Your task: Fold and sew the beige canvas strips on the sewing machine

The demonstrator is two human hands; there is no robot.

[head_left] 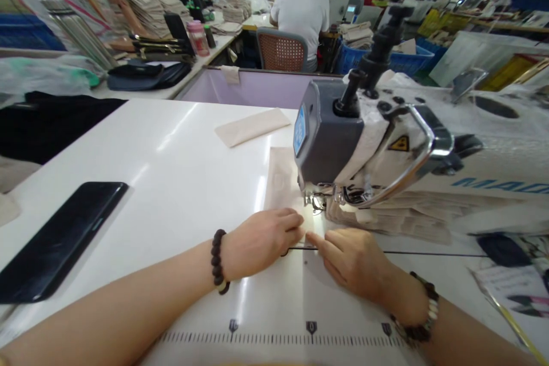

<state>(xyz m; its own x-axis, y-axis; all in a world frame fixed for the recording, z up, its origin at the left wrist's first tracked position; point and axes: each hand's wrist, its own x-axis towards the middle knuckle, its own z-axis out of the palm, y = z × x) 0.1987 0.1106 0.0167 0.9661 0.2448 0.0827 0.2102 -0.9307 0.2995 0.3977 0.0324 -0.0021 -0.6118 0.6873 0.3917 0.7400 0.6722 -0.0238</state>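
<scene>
A beige fabric piece [281,174] lies flat on the white table, its near end under the sewing machine's needle area [316,201]. My left hand [263,240], with a dark bead bracelet at the wrist, has its bent fingers closed together on the near left edge of this fabric. Opposite it, my right hand [358,263] points its index finger at the near end of the cloth, fingertip against it, the other fingers curled. Its thumb is mostly hidden. Both hands sit just in front of the sewing machine [330,131].
Another beige strip [253,126] lies behind the fabric. Stacked beige pieces [398,211] rest beneath the machine arm. A black phone [64,240] is at left, and a printed ruler [274,339] runs along the front edge. A person in white [302,8] sits ahead.
</scene>
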